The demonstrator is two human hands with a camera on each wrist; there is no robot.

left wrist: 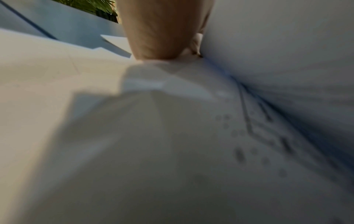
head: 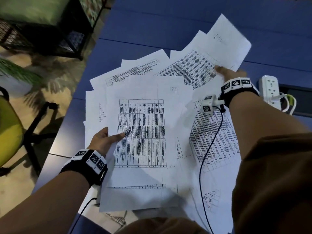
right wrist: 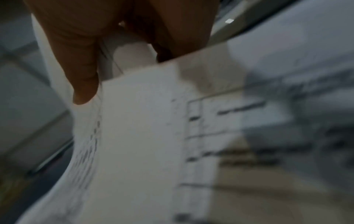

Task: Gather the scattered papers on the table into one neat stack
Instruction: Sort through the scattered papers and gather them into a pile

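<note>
left hand (head: 103, 141) pinches the papers (head: 143, 132), right hand (head: 228, 72) seemingly pinches far sheets (head: 224, 39); light, floppy, best held at edges.

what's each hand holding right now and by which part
The left hand pinches the top table-printed sheet at its left edge, thumb on top. The right hand grips the far fanned sheets at their right edge.

A white power strip (head: 269, 89) lies at the table's right edge; a yellow-green chair (head: 10, 132) stands left.
</note>
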